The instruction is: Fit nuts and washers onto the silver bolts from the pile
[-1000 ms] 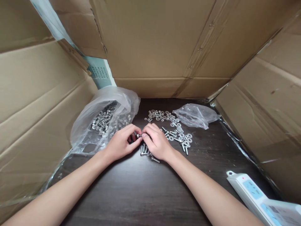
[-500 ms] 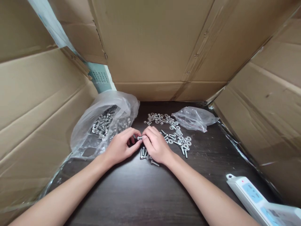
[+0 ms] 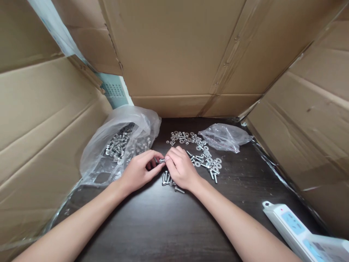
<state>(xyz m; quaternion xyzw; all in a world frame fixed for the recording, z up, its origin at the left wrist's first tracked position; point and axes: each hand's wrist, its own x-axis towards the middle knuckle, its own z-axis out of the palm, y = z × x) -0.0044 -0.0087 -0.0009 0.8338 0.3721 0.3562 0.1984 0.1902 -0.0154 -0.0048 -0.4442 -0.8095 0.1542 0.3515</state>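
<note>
A small silver bolt (image 3: 161, 160) lies between my two hands at the middle of the table. My right hand (image 3: 180, 165) pinches one end of it, and its curled fingers hide that end. The thumb and fingers of my left hand (image 3: 143, 167) close around the other end. Just below the hands are several loose bolts (image 3: 167, 178), with one more bolt (image 3: 179, 189) lying nearer to me. To the right of my right hand spreads a pile of bolts (image 3: 199, 159) mixed with flat washers (image 3: 218, 161). Nuts and washers (image 3: 181, 137) are scattered behind the hands.
A clear plastic bag (image 3: 89, 160) full of bolts stands open at left. A flatter plastic bag (image 3: 225, 137) lies at the back right. Cardboard walls (image 3: 177, 54) enclose the dark table (image 3: 152, 225). A white power strip (image 3: 283, 218) sits at the front right.
The hands and the bolt stay almost in the same place. The view has shifted very slightly.
</note>
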